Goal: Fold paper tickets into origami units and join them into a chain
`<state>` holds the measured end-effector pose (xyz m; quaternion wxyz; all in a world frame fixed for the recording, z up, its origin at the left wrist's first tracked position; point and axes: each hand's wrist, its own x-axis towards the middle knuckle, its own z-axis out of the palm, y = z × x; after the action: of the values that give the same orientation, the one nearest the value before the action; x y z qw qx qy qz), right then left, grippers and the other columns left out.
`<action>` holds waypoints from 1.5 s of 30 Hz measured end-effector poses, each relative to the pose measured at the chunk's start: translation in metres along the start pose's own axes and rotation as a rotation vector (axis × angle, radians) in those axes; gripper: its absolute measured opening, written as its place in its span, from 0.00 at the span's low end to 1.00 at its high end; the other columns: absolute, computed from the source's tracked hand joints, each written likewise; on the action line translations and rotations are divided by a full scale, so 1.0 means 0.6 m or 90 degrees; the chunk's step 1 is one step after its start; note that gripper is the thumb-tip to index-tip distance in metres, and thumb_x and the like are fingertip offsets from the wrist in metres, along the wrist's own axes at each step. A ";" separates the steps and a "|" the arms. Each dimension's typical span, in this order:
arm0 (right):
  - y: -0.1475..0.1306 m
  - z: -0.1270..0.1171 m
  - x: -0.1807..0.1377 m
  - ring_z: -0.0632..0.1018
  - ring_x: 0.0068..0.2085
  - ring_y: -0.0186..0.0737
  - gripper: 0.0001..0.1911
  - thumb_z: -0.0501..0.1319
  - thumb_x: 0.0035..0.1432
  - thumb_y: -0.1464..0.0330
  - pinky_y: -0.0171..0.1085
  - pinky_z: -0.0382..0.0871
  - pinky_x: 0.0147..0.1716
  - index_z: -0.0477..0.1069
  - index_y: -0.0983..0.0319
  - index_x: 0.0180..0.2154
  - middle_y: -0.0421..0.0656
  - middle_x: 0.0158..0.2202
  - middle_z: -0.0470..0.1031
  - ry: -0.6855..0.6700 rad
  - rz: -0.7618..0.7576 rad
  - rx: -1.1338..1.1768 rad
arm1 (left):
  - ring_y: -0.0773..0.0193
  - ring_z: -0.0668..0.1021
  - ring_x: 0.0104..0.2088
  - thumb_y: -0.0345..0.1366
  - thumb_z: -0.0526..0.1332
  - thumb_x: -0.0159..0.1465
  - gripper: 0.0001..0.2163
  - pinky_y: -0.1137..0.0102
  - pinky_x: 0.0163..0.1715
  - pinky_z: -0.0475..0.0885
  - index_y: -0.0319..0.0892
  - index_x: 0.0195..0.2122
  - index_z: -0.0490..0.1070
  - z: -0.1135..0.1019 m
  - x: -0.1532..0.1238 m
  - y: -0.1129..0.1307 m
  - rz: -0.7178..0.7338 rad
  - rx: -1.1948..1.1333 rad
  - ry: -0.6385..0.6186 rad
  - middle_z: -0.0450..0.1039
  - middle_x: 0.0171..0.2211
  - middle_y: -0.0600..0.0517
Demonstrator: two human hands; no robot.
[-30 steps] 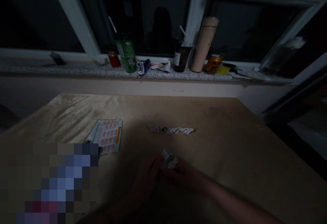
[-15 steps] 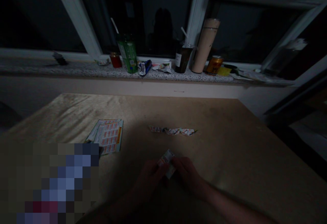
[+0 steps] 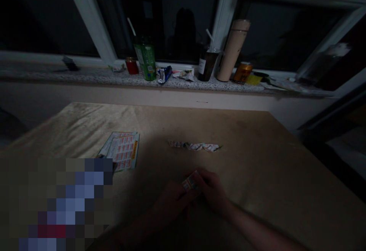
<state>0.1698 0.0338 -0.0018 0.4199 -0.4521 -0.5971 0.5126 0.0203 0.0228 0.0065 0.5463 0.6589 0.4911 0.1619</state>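
Close to the near side of the table, my left hand (image 3: 173,197) and my right hand (image 3: 211,188) meet around a small printed piece of paper (image 3: 190,182). Both hands pinch it between thumb and fingers, and part of it is hidden behind them. Its visible face carries red, orange and white print, like the sheets at the left. Just beyond my hands lies a row of folded printed paper pieces (image 3: 197,146). To the left rest overlapping printed paper sheets (image 3: 122,152) with rows of red-orange blocks. The light is dim, so finger details are dark.
A blurred-out patch covers the table's lower left. Along the granite windowsill (image 3: 108,80) stand a green cup (image 3: 148,62), a red jar (image 3: 132,66), a dark cup with a straw (image 3: 206,66), a tall pink flask (image 3: 233,50) and an orange can (image 3: 243,73).
My right hand has shifted its grip over the paper's upper edge. The paper now looks smaller and more covered, with its printed side showing. The view has moved slightly.
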 end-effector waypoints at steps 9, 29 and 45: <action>0.001 0.004 0.001 0.67 0.25 0.33 0.19 0.54 0.58 0.58 0.31 0.61 0.24 0.69 0.64 0.23 0.38 0.21 0.66 0.038 0.010 -0.035 | 0.68 0.69 0.17 0.55 0.47 0.61 0.28 0.77 0.20 0.61 0.39 0.16 0.68 0.000 0.003 -0.006 -0.005 0.046 -0.004 0.66 0.13 0.54; 0.001 0.000 -0.001 0.66 0.23 0.32 0.18 0.56 0.57 0.60 0.30 0.60 0.21 0.70 0.65 0.22 0.38 0.19 0.65 0.042 0.009 -0.031 | 0.64 0.72 0.25 0.47 0.46 0.65 0.23 0.75 0.27 0.63 0.37 0.23 0.71 -0.005 -0.004 0.005 0.053 -0.083 0.076 0.72 0.21 0.53; 0.002 -0.004 -0.017 0.77 0.41 0.43 0.17 0.67 0.49 0.66 0.40 0.71 0.40 0.74 0.55 0.43 0.46 0.42 0.76 -0.017 -0.191 -0.018 | 0.56 0.75 0.36 0.50 0.56 0.53 0.16 0.67 0.36 0.69 0.41 0.28 0.73 -0.018 -0.007 -0.015 -0.105 -0.256 0.349 0.74 0.30 0.50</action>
<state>0.1746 0.0244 -0.0029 0.4777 -0.3565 -0.6706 0.4417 0.0060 0.0251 0.0039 0.5238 0.4283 0.6297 0.3817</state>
